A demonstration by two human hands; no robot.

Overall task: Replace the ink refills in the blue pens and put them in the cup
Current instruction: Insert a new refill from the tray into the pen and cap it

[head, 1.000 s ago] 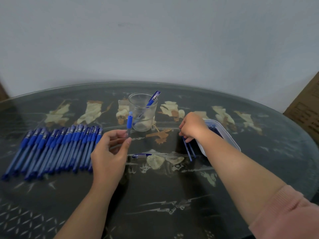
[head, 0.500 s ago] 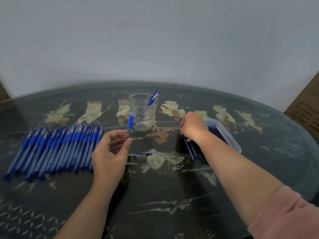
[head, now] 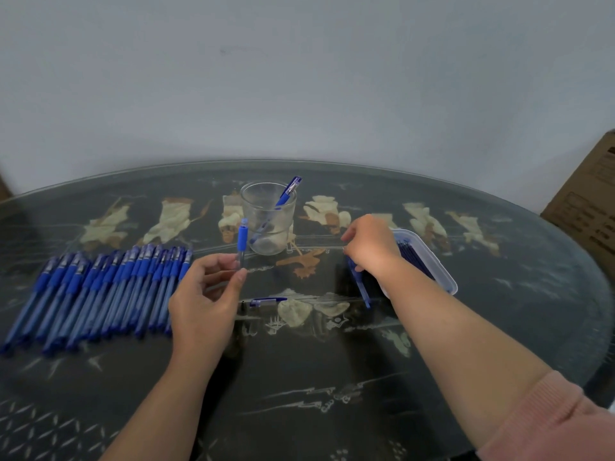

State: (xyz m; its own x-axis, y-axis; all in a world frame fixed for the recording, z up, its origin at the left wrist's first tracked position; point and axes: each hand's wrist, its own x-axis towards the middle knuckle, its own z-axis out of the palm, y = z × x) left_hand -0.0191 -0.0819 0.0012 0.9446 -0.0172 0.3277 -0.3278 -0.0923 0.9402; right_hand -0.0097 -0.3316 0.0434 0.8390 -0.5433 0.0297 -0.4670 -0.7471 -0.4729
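A plain pale wall backs an oval desk (head: 332, 361) whose glass top covers dark lacquer inlaid with cream and tan figures. The left hand (head: 206, 294) pinches a clear pen barrel (head: 242, 242) upright, blue rubber grip uppermost; the round glass cup (head: 268, 224) stands just beyond it, one blue pen (head: 289, 193) leaning inside. A row of blue pens (head: 100, 287) lies left of that hand. The right hand (head: 369, 244) curls over thin refills (head: 362, 291) beside a clear plastic tray (head: 449, 286); its grip cannot be told.

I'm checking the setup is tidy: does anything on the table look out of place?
Slightly. A loose pen piece lies alone on the table in front of the cup, away from the pen row, and a few refills lie beside their tray, not in it.
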